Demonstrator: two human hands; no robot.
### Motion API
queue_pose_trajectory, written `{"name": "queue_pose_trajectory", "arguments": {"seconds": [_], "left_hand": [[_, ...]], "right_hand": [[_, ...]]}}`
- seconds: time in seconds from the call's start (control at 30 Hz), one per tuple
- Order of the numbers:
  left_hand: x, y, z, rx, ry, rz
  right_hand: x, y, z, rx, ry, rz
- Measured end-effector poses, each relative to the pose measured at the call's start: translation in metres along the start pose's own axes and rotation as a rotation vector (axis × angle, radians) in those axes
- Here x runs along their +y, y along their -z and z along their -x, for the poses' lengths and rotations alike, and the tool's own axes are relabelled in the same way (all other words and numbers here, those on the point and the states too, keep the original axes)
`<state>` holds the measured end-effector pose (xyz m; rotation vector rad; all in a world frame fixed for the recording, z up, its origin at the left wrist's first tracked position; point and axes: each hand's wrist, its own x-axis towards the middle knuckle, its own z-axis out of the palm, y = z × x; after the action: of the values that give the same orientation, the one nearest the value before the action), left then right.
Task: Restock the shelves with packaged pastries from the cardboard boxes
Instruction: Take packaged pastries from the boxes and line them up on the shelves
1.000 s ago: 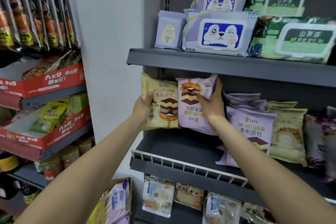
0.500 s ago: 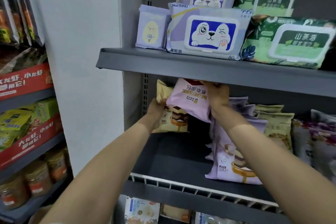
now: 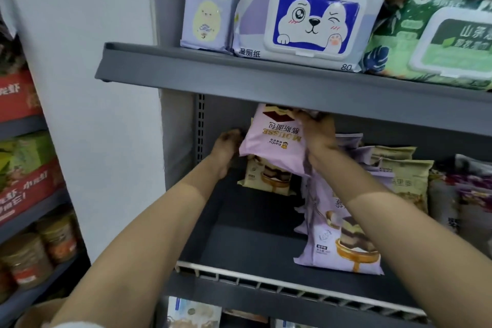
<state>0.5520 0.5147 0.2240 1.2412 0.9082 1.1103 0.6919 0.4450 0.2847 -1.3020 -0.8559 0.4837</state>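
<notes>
The right hand point(image 3: 318, 132) pinches the top of a pink mousse packet point(image 3: 274, 141) (held upside down), fingers curled over its edge. The left hand point(image 3: 227, 142) touches its left side; whether those fingers grip, I cannot tell. Below them stands a cream packet point(image 3: 266, 177) on the grey shelf point(image 3: 239, 221).

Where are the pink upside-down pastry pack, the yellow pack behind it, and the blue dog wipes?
pink pastry pack point(image 3: 274, 144), head view, printed front.
yellow pastry pack point(image 3: 266, 177), head view, lower front.
blue dog wipes pack point(image 3: 314, 21), head view, lid.
</notes>
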Motion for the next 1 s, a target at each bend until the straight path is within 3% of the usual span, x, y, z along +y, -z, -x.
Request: {"name": "queue_pose_trajectory", "arguments": {"seconds": [0.07,0.2,0.37,0.5,0.57,0.63,0.73,0.77,0.83,0.87,0.93,1.0], "left_hand": [[0.012,0.004,0.006,0.05,0.038,0.15],[0.027,0.005,0.03,-0.08,0.134,0.289],[0.022,0.002,0.055,-0.058,0.223,0.429],[0.027,0.023,0.056,0.159,0.072,0.235],[0.032,0.035,0.055,0.138,-0.095,0.093],[0.041,0.045,0.055,0.065,-0.235,-0.252],[0.057,0.042,0.051,-0.105,-0.354,-0.855],[0.061,0.036,0.051,-0.134,-0.398,-1.007],[0.064,0.025,0.05,-0.029,-0.477,-1.2],[0.061,0.019,0.047,0.085,-0.481,-1.204],[0.054,0.008,0.045,0.234,-0.327,-0.959],[0.04,0.001,0.042,0.146,-0.131,-0.653]], "right_hand": [[-0.005,-0.004,0.006,0.01,-0.007,0.013],[-0.009,-0.019,0.014,0.065,-0.046,0.005],[0.001,-0.039,0.041,0.135,-0.08,0.187],[0.002,-0.035,0.057,0.017,0.035,0.495],[0.0,-0.025,0.06,-0.04,0.234,0.828],[-0.001,-0.021,0.056,-0.158,0.379,1.009],[-0.003,-0.024,0.051,-0.432,0.33,0.897],[-0.002,-0.026,0.051,-0.443,0.303,0.83],[0.001,-0.027,0.054,-0.33,0.271,0.745],[0.005,-0.027,0.054,-0.255,0.256,0.694],[0.014,-0.027,0.053,-0.119,0.234,0.61],[0.022,-0.026,0.056,-0.033,0.271,0.582]]}}
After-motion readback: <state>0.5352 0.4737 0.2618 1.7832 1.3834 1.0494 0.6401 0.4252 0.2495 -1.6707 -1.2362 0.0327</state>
